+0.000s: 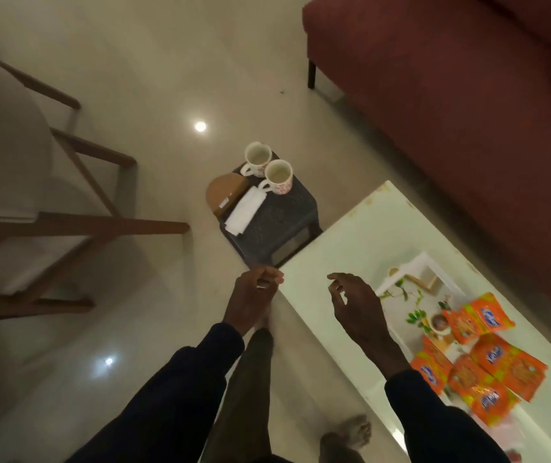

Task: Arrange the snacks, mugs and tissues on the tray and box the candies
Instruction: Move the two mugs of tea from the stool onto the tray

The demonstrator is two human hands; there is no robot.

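My left hand point(256, 290) hovers above the floor just off the white table's corner, fingers curled round a small pale object that is too blurred to name. My right hand point(356, 307) hangs over the table's near end with loosely bent fingers and holds nothing. Ahead, on a dark stool point(281, 225), stand two white patterned mugs point(258, 158) point(279, 177), a folded stack of white tissues point(244, 211) and a round brown box point(224, 194). Several orange snack packets point(493, 359) lie on a white leaf-printed tray point(401, 285) to the right of my right hand.
The white table point(361, 228) runs diagonally from the stool to the lower right. A dark red sofa point(451, 95) stands behind it. A wooden-framed chair point(33, 195) is at the left. Glossy tiled floor lies between them, and my legs and feet show below.
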